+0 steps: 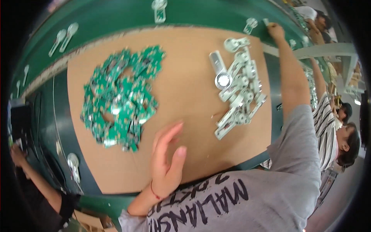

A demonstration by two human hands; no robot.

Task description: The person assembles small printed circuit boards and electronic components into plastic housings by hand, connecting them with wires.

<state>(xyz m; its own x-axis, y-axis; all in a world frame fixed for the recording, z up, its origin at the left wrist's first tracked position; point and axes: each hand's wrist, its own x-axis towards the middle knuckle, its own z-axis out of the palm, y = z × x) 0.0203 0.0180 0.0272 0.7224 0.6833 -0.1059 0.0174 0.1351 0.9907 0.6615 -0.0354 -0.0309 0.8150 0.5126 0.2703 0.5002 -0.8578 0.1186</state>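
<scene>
My left hand [167,156] hovers over the near middle of a cardboard sheet [185,85], fingers stretched, thumb apart, holding nothing. To its upper left lies a heap of green circuit boards [119,100]. On the right of the sheet is a pile of white plastic housings [241,92], each with a round end and a long arm. One greyer housing with a shiny round end [222,75] rests against the pile's left side. My right arm stretches far right, where my right hand [275,31] pinches a small pale part [266,22] over the green belt; its exact kind is too small to tell.
The green belt [201,13] runs along the far side, carrying spaced-out white housings [159,9]. Another housing [73,166] lies left of the cardboard. A co-worker's arm [40,183] is at the lower left. Several people sit at the right, near a pale curved frame [328,50].
</scene>
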